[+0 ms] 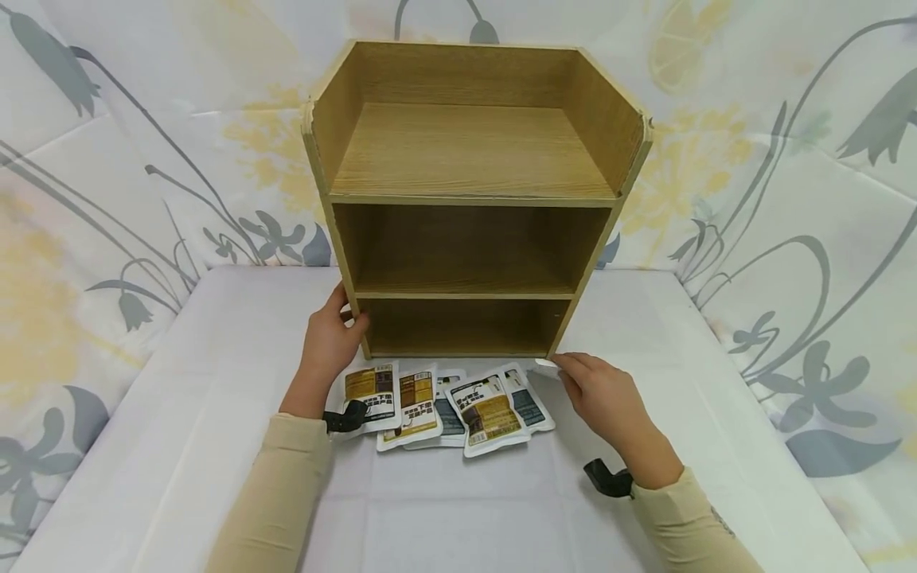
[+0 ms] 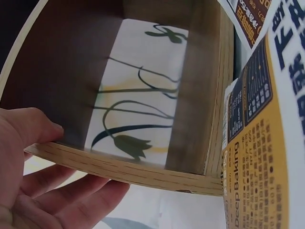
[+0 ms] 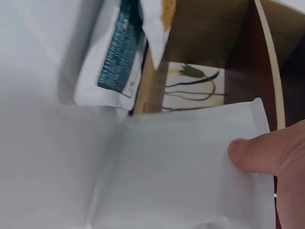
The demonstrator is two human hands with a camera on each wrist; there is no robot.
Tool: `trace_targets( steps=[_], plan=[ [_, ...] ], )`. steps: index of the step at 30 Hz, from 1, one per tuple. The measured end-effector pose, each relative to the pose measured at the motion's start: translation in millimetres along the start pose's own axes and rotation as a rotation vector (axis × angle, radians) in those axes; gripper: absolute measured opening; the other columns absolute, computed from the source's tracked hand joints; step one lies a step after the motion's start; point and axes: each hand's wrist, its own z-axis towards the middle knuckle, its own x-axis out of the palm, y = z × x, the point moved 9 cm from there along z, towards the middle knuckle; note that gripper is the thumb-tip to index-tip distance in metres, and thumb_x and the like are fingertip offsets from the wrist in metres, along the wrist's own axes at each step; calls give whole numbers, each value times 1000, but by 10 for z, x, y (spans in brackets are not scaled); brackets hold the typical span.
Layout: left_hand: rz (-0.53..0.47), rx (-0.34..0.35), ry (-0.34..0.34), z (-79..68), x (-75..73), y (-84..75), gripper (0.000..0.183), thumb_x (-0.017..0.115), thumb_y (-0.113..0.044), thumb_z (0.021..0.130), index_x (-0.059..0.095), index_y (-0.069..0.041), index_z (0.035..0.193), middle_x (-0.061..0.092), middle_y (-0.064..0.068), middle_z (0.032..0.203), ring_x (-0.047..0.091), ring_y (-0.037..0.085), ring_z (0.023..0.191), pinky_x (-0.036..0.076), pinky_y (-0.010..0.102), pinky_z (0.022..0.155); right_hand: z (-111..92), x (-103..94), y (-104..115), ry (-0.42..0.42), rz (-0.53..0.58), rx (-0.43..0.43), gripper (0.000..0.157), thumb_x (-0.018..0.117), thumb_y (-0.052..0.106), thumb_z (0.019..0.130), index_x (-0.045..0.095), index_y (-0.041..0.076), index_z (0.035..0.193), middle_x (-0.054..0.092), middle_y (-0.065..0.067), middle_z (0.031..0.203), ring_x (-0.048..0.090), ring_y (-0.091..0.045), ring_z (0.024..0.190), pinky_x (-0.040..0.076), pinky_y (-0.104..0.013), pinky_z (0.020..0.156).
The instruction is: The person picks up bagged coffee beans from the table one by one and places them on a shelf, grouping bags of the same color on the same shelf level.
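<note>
A small wooden shelf unit (image 1: pixel 473 151) stands upright with three levels. My left hand (image 1: pixel 329 342) grips its left side panel low down; in the left wrist view the thumb lies inside the panel (image 2: pixel 119 169) and the fingers outside. At the unit's lower right front corner, my right hand (image 1: pixel 609 402) pinches a flat white packet (image 3: pixel 181 167) near its edge, thumb on top; only a sliver of it shows in the head view. Several white food packets with brown, yellow or blue labels (image 1: pixel 490 410) lie overlapping in front of the unit.
The unit stands on a white cloth (image 1: pixel 444 525) covering the table. Behind and at both sides hangs a floral cloth (image 1: pixel 781 199). A black wrist mount sits near each cuff, the right one (image 1: pixel 607 479) above the cloth.
</note>
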Motion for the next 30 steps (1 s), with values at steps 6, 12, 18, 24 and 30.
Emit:
trace_targets(
  steps=[6,12,18,24,30],
  plan=[
    [3,11,-2,9,8,-15,62,53,-20,96,29,-15,153,53,16,141,61,40,118,57,50,83,32,-153,10,-76,12,-37,28,71,2,82,70,6,110,73,-8,98,71,-26,86,58,-41,66],
    [14,11,-7,-9,9,-21,61,53,-22,97,29,-15,153,57,21,135,61,40,117,57,51,83,72,-294,45,-130,16,-74,27,71,3,82,71,7,109,73,-7,97,72,-25,83,58,-40,63],
    [59,40,-36,-29,7,-27,60,52,-22,97,31,-12,152,59,21,133,62,40,115,57,52,81,136,-485,98,-195,22,-102,28,71,1,81,71,6,108,73,-8,96,72,-26,83,58,-40,63],
    [131,52,-43,-39,33,-56,60,51,-21,98,28,-6,152,61,27,127,62,42,113,56,54,83,195,-697,190,-267,18,-150,30,72,-2,80,71,6,108,73,-9,95,71,-27,82,58,-41,63],
    [169,50,-37,-45,50,-70,61,51,-21,98,26,-6,151,64,31,117,64,44,108,55,55,81,253,-888,297,-330,34,-198,34,72,-6,78,71,3,110,73,-11,96,71,-28,81,58,-41,64]
  ],
)
